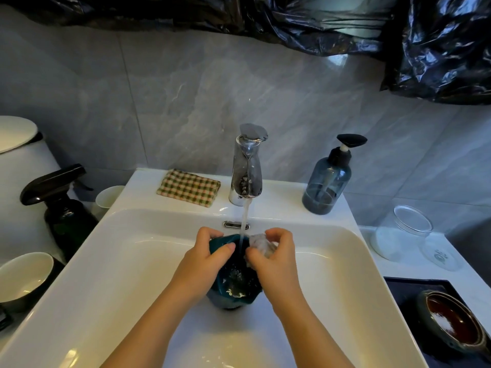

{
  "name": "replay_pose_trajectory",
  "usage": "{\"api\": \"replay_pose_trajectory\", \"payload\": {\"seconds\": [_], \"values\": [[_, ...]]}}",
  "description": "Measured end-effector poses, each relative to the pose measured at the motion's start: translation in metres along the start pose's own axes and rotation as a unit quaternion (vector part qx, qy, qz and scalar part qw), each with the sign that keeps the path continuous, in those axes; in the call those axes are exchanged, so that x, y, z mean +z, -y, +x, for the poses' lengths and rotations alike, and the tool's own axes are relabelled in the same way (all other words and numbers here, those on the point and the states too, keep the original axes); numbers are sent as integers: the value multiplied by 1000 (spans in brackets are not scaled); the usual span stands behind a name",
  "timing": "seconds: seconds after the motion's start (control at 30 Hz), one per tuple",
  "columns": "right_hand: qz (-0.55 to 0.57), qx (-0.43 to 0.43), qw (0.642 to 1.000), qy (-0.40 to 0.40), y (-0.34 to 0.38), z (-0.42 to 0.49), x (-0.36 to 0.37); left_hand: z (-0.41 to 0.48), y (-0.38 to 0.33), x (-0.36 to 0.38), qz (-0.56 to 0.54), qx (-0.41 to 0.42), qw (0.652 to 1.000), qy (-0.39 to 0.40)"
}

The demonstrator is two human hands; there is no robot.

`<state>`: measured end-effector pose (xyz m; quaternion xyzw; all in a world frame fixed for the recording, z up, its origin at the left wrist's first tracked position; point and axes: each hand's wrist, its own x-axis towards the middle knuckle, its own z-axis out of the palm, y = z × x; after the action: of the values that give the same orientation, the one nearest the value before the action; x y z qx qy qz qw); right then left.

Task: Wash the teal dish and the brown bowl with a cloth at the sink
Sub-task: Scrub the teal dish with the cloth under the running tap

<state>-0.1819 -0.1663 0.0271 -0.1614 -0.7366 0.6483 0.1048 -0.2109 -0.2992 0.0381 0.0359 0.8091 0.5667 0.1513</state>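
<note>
We hold the teal dish (235, 282) in the sink (127, 261), under the stream from the tap (246, 166). Wet, stiff and likely slippery, it wants a rim grip. Our left hand (206, 264) clasps that rim, and our right hand (277, 261) pinches the cloth (261, 244).

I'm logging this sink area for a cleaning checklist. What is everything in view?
sink: 1, white, centre
tap: 1, chrome, behind basin, running
teal dish: 1, teal, in basin under stream
white cloth: 1, white, at dish rim
checked cloth: 1, green-red, folded, left of tap
pump bottle: 1, smoky blue, right of tap
spray bottle: 1, dark, left of sink
paper cup: 1, white, left of sink
white bowl: 1, white inside, far left
glass jar: 1, clear, right counter
brown bowl: 1, brown, on a dark tray, lower right
plastic sheeting: 1, black, top
left hand: 1, holds the teal dish
right hand: 1, pinches the white cloth
</note>
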Motion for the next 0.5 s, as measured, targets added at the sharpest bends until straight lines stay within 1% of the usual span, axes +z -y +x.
{"api": "replay_pose_trajectory", "payload": {"seconds": [0.07,0.13,0.2,0.23,0.33,0.37,0.43,0.5], "values": [[-72,-62,995,22,5,-2,0,-1,1,1,48,13,998,34],[-135,-92,984,76,6,0,-2,-2,0,0,69,32,996,47],[-162,-80,977,114,4,2,-8,-3,0,-2,66,44,996,35],[-147,-59,980,122,4,2,-10,-2,0,-4,62,48,997,22],[-36,33,993,107,2,-1,-8,-2,-1,-7,8,52,998,-35],[-30,43,994,91,2,-2,-6,-2,-2,-6,-17,47,997,-57],[-60,31,996,59,3,-5,-1,0,-2,-4,-39,37,995,-86],[-68,13,997,41,5,-9,5,3,1,-2,-19,27,995,-90]]}}
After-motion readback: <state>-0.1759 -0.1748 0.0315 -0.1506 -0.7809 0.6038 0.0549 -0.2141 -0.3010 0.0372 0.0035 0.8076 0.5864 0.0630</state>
